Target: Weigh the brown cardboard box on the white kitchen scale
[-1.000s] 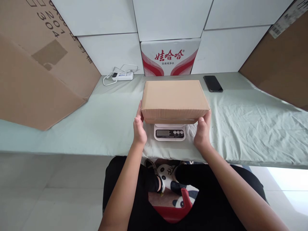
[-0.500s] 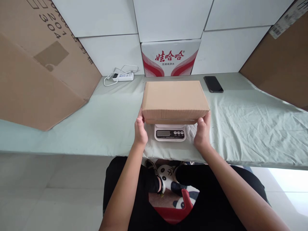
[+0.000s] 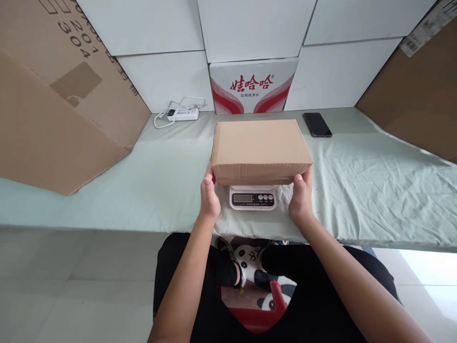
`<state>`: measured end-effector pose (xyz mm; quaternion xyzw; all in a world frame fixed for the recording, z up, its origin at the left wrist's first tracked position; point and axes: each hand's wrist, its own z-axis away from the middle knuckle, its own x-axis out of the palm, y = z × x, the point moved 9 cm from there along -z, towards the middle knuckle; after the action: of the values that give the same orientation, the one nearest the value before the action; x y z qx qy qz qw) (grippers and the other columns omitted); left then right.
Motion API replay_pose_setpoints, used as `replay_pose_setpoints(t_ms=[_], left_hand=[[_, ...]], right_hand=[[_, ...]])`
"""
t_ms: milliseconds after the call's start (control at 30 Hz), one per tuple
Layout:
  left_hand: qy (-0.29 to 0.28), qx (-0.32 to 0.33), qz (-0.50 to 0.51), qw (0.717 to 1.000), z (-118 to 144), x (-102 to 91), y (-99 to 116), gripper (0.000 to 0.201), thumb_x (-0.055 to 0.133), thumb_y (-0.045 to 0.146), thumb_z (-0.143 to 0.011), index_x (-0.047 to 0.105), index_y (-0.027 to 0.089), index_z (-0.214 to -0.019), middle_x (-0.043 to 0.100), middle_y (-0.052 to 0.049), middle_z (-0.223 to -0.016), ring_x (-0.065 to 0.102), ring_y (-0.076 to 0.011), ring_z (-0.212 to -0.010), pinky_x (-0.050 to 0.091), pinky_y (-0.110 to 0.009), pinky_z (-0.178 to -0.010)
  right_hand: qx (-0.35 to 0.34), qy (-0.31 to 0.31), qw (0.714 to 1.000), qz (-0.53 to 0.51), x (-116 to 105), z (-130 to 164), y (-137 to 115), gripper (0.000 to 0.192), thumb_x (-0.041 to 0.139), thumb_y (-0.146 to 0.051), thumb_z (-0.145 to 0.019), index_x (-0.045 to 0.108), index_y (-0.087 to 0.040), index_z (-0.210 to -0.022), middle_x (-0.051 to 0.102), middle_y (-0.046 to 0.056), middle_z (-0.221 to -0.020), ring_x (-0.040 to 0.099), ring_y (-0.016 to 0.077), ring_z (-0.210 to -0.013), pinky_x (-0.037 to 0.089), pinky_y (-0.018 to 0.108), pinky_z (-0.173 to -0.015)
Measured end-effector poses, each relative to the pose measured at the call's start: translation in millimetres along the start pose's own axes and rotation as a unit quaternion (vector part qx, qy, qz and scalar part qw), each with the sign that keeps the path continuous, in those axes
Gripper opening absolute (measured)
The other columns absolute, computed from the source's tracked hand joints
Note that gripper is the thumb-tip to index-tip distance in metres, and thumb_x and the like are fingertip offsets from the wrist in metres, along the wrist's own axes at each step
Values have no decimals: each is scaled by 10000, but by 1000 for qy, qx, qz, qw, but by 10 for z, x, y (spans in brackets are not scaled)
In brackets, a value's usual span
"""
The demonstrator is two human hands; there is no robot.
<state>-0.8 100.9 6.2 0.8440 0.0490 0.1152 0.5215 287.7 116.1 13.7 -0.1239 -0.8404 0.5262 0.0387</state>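
A plain brown cardboard box [image 3: 262,145] lies flat at the middle of the table, over a small white digital scale [image 3: 253,199]. The scale's display and buttons show in front of the box; its weighing plate is mostly hidden under it. My left hand [image 3: 209,195] is closed on the box's left side, thumb near the front corner and fingers largely hidden behind it. On the opposite side my right hand [image 3: 300,196] grips the right end, thumb at the lower front corner. Whether the box rests fully on the scale I cannot tell.
Behind the box stands a white and red carton [image 3: 252,88] against white panels. A black phone [image 3: 317,125] lies back right, a white power strip [image 3: 183,114] with a cable back left. Large cardboard sheets [image 3: 67,105] flank the green cloth-covered table [image 3: 171,190].
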Motion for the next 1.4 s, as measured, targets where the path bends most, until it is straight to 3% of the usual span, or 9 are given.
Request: replay_pose_setpoints(t_ms=[167,333,500,733,900,1400], left_hand=[[-1,2,-4,1000,3,8,20,917,307,911,-1035,667,277,-1591,677,-144,-1661,499,-372,-1679,410,-523,-1381],[27,-23,-4,999,-3,-65,5,947,329,946,-1002,599,322,-1660,530,-99,-1808,398,-345,-1747,343,-513,-1433],[35,-31,-2,999,-3,-97,-17,971,312,959,-995,543,338,-1705,414,-69,-1880,329,-329,-1779,320,-508,-1448],[30,-37,-3,999,6,-102,-47,965,306,956,-1000,531,345,-1713,410,-67,-1882,342,-339,-1773,321,-523,-1448],[30,-32,1,999,7,-101,-36,939,315,928,-1021,532,332,-1714,415,-69,-1878,349,-336,-1771,324,-526,-1446],[31,-39,7,999,3,-77,-14,991,323,972,-984,566,320,-1690,483,-92,-1840,382,-354,-1755,340,-529,-1440]], right_hand=[[-2,-6,1000,-5,9,-6,-5,620,527,-703,-1059,605,-366,-1573,659,73,-1591,576,357,-1527,294,646,-1423],[1,10,999,-32,-72,-68,83,675,529,-735,-1033,532,-429,-1634,532,37,-1724,441,377,-1666,304,684,-1411],[46,50,995,-66,-172,-126,275,746,559,-783,-971,522,-428,-1626,601,65,-1615,537,406,-1565,344,753,-1349],[63,66,993,-69,-177,-157,272,712,552,-772,-944,587,-415,-1559,649,74,-1507,606,381,-1454,459,661,-1237],[73,75,991,-86,-193,-169,258,694,594,-787,-901,640,-395,-1472,659,69,-1508,611,369,-1437,450,637,-1248],[55,39,993,-99,-117,-165,168,724,576,-795,-927,610,-387,-1525,622,78,-1623,531,405,-1584,393,692,-1322]])
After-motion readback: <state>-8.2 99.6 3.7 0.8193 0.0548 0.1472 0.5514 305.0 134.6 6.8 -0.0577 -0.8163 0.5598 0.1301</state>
